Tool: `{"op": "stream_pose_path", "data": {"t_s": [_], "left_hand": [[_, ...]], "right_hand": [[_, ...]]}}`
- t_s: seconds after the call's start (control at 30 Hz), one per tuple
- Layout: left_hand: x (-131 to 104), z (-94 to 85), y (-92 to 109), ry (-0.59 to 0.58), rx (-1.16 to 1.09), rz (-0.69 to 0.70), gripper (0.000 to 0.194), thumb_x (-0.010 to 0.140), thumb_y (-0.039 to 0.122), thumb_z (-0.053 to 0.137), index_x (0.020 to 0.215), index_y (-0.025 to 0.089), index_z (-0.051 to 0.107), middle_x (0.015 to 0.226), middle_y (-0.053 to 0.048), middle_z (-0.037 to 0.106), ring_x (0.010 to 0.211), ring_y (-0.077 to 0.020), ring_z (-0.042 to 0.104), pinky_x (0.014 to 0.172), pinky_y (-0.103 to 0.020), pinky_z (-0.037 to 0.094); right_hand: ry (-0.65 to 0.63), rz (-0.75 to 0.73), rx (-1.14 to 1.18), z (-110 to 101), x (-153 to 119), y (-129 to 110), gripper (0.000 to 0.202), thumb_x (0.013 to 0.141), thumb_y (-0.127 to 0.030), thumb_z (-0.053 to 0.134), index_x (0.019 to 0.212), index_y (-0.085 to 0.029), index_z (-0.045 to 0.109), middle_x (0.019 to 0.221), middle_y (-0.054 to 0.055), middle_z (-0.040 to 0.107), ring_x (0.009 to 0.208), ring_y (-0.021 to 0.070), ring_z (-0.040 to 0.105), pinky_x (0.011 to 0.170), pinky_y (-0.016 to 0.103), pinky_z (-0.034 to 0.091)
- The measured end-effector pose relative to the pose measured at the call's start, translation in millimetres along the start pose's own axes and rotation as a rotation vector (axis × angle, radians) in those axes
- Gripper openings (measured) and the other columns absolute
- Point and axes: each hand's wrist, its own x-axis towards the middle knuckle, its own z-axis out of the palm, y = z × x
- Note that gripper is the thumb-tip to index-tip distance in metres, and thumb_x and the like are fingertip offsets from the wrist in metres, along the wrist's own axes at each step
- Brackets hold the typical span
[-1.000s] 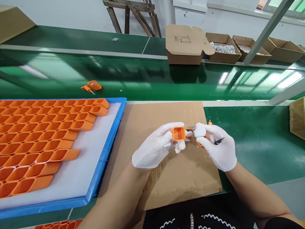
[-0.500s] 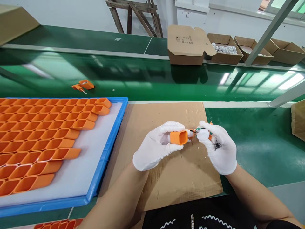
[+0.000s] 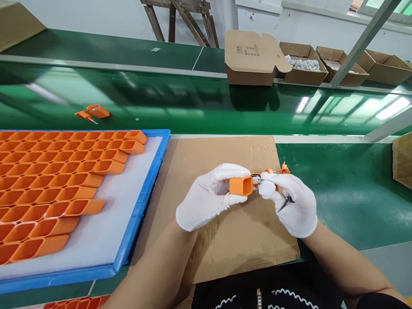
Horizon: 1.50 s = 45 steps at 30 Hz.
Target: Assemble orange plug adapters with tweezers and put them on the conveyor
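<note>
Both hands wear white gloves and meet over a brown cardboard sheet. Fingers and thumb of my left hand pinch a hollow orange plastic housing, its open end facing me. Just to its right, my right hand closes its fingertips around a small wired part, largely hidden by the glove. Orange pieces of it show beyond the fingers. A dark pointed tool, perhaps small snips, lies against my right palm.
At left, a blue-rimmed tray carries rows of orange housings. Two loose orange parts lie behind it on the green bench. Cardboard boxes stand along the back shelf, one holding white pieces. A metal post slants at right.
My right hand has moved left, bringing the wired part closer to the orange housing. More of the orange pieces shows behind its fingers. My left hand has barely moved.
</note>
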Motion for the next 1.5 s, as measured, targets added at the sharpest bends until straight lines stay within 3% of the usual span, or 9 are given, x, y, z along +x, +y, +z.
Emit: {"op": "stream_pose_path", "data": {"t_s": [0.2,0.53,0.83,0.97,1.2,1.37,1.5], "left_hand": [[0.5,2.9,-3.1,-0.037,0.054,0.029,0.040,0.075,0.013,0.084,0.111,0.030,0.078,0.113,-0.006,0.073,0.105,-0.0207,0.068,0.091,-0.033,0.059],[-0.8,0.8,-11.0,-0.061,0.169,0.138,0.044,0.077,0.015,0.084,0.117,0.030,0.076,0.114,-0.008,0.073,0.105,-0.0219,0.069,0.090,-0.034,0.061],[-2.1,6.0,-15.3,-0.034,0.331,0.177,0.041,0.079,0.023,0.084,0.118,0.031,0.076,0.113,-0.007,0.074,0.103,-0.0226,0.070,0.091,-0.035,0.060],[-4.7,10.5,-17.1,-0.010,0.358,0.150,0.039,0.081,0.027,0.082,0.119,0.033,0.076,0.108,-0.006,0.073,0.099,-0.0231,0.069,0.089,-0.036,0.059],[-6.7,16.2,-20.4,-0.007,0.384,0.086,0.033,0.083,0.034,0.079,0.115,0.032,0.078,0.100,-0.007,0.074,0.093,-0.0257,0.064,0.087,-0.045,0.055],[-6.8,30.1,-25.5,0.068,0.399,0.039,0.036,0.080,0.032,0.082,0.115,0.036,0.077,0.095,-0.003,0.073,0.088,-0.0224,0.064,0.082,-0.041,0.055],[-6.2,38.6,-30.6,0.167,0.222,0.006,0.038,0.076,0.029,0.085,0.113,0.036,0.077,0.098,-0.001,0.074,0.090,-0.0202,0.067,0.081,-0.038,0.059]], "right_hand": [[-0.054,-0.098,-0.232,-0.1,-1.3,1.1,0.023,0.097,-0.027,0.064,0.121,-0.027,0.066,0.099,-0.001,0.080,0.081,0.0127,0.074,0.077,0.025,0.059],[-0.117,-0.162,-0.434,-3.6,-5.8,1.9,0.025,0.096,-0.017,0.061,0.120,-0.020,0.068,0.097,0.001,0.079,0.076,0.0123,0.071,0.063,0.025,0.048],[-0.192,-0.177,-0.631,-6.7,-3.5,-7.0,0.037,0.090,-0.005,0.052,0.117,-0.019,0.072,0.085,-0.001,0.077,0.055,0.0107,0.054,0.052,0.028,0.034],[-0.228,-0.161,-0.720,-7.4,-5.0,-11.5,0.042,0.085,-0.005,0.053,0.118,-0.019,0.074,0.087,0.000,0.077,0.054,0.0116,0.050,0.052,0.029,0.033],[-0.343,-0.125,-0.789,-8.8,-8.3,-17.0,0.043,0.082,-0.005,0.054,0.119,-0.015,0.072,0.073,0.002,0.067,0.055,0.0127,0.050,0.050,0.030,0.030],[-0.489,0.035,-0.879,-0.6,-13.2,-27.2,0.054,0.088,-0.009,0.052,0.141,-0.019,0.058,0.084,0.004,0.068,0.052,0.0114,0.049,0.046,0.029,0.030],[-0.588,0.157,-0.865,6.3,-13.1,-32.0,0.072,0.083,-0.011,0.052,0.155,-0.018,0.042,0.114,0.010,0.070,0.044,0.0091,0.042,0.040,0.030,0.030]]}}
